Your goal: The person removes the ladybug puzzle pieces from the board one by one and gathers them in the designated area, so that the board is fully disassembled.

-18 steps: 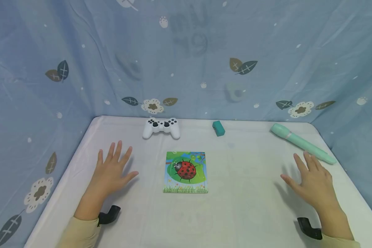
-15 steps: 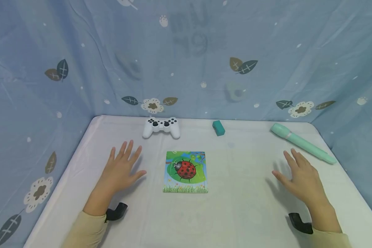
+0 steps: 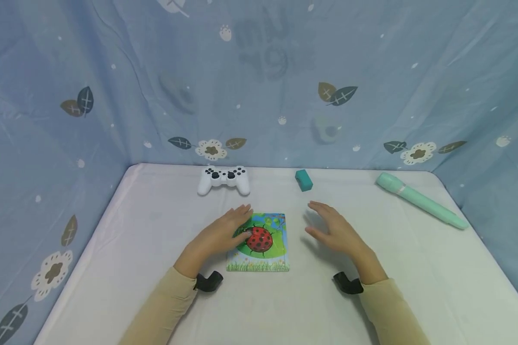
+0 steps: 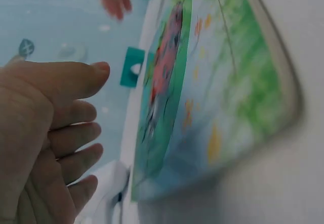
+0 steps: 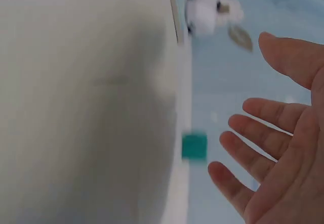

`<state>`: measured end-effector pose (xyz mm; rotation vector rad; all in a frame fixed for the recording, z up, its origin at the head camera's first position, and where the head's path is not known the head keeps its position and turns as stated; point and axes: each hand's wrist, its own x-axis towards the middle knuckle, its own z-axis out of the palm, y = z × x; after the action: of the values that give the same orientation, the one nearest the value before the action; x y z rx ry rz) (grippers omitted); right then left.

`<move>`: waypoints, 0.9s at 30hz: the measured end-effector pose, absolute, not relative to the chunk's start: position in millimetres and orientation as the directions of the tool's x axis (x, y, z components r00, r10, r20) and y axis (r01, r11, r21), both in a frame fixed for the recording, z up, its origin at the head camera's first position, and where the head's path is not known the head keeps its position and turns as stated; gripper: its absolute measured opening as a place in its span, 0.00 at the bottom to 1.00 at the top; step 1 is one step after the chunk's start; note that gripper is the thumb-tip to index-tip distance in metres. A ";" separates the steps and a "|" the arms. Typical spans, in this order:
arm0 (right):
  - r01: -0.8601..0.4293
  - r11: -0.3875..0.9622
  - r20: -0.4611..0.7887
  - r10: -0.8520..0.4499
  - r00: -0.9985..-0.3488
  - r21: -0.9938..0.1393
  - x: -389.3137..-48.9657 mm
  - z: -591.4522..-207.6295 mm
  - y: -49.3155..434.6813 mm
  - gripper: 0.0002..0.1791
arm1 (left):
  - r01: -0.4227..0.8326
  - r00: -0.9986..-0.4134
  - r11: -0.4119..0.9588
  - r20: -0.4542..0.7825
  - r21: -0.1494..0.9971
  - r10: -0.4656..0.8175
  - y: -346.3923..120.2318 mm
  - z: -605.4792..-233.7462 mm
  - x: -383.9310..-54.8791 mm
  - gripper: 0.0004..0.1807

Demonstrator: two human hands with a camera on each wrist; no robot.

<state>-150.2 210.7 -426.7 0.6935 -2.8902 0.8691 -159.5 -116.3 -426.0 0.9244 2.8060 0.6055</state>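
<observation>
A square ladybug puzzle board (image 3: 265, 254) lies flat in the middle of the white table. Over its left side, in the head view, is my left hand (image 3: 222, 232), thumb spread from the other fingers and overlapping part of the red ladybug. The left wrist view has that hand (image 4: 50, 128) above the board (image 4: 202, 92), with nothing in its grasp. To the board's right hovers my right hand (image 3: 336, 230), its shadow falling on the cloth. In the right wrist view the right hand (image 5: 283, 133) has relaxed, parted fingers and holds nothing.
Behind the board, a white game controller (image 3: 224, 179) and a small teal block (image 3: 304, 180) sit along the table's back edge. A mint-green tapered stick (image 3: 420, 199) lies at the back right. Blue patterned cloth (image 3: 267, 86) hangs round the white table (image 3: 259, 311).
Both hands have moved inward, the left one rightward onto the board's left side in view, the right one leftward and slightly back. The board and other objects have stayed in place.
</observation>
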 end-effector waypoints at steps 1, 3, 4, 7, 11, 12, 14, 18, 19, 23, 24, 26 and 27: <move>-0.436 0.726 0.157 -0.421 -0.893 -0.531 -153.7 -428.4 201.9 0.35 | 0.539 -0.802 0.725 -0.002 0.428 0.598 -112.5 -427.2 -161.5 0.33; -0.449 0.690 0.142 -0.455 -0.879 -0.567 -160.3 -431.5 185.5 0.34 | 0.541 -0.793 0.713 -0.012 0.446 0.610 -106.0 -429.8 -164.9 0.32; -0.453 0.672 0.135 -0.470 -0.872 -0.587 -163.2 -432.9 178.0 0.33 | 0.547 -0.786 0.704 -0.011 0.452 0.618 -103.4 -431.5 -166.4 0.32; -0.472 0.633 0.120 -0.516 -0.848 -0.613 -171.1 -435.5 158.5 0.32 | 0.564 -0.767 0.675 -0.001 0.476 0.642 -97.4 -437.9 -169.0 0.32; -0.506 0.622 0.106 -0.564 -0.819 -0.597 -178.7 -438.9 141.7 0.30 | 0.603 -0.739 0.636 0.038 0.481 0.672 -91.7 -448.9 -170.8 0.32; -0.516 0.624 0.110 -0.570 -0.814 -0.587 -180.1 -440.4 139.6 0.29 | 0.614 -0.734 0.629 0.052 0.477 0.677 -90.6 -451.6 -171.3 0.32; -0.519 0.624 0.114 -0.570 -0.814 -0.584 -181.4 -445.4 137.2 0.27 | 0.631 -0.728 0.622 0.079 0.464 0.681 -89.3 -457.8 -170.8 0.32; -0.512 0.617 0.132 -0.554 -0.822 -0.598 -183.2 -455.5 138.8 0.25 | 0.639 -0.734 0.618 0.120 0.458 0.669 -87.8 -464.0 -170.9 0.31; -0.506 0.612 0.132 -0.551 -0.824 -0.607 -183.6 -457.6 139.3 0.25 | 0.639 -0.736 0.622 0.125 0.452 0.666 -87.6 -464.6 -171.0 0.30; -0.508 0.581 0.136 -0.564 -0.815 -0.636 -184.4 -462.2 137.6 0.24 | 0.631 -0.745 0.636 0.117 0.444 0.657 -89.6 -466.8 -170.2 0.31; -0.505 0.580 0.132 -0.564 -0.815 -0.640 -184.2 -462.0 137.8 0.24 | 0.628 -0.747 0.640 0.111 0.443 0.656 -89.0 -466.8 -170.4 0.31; -0.501 0.576 0.128 -0.565 -0.815 -0.646 -183.4 -461.2 138.2 0.24 | 0.623 -0.750 0.643 0.106 0.445 0.653 -88.0 -467.2 -170.6 0.31; -0.496 0.576 0.124 -0.564 -0.817 -0.650 -183.1 -461.0 138.4 0.23 | 0.623 -0.750 0.643 0.106 0.446 0.653 -87.6 -467.5 -170.7 0.31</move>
<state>-183.1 138.4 -461.0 0.9692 -2.8733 1.1351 -170.7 -87.6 -467.5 1.0836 2.7887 0.7186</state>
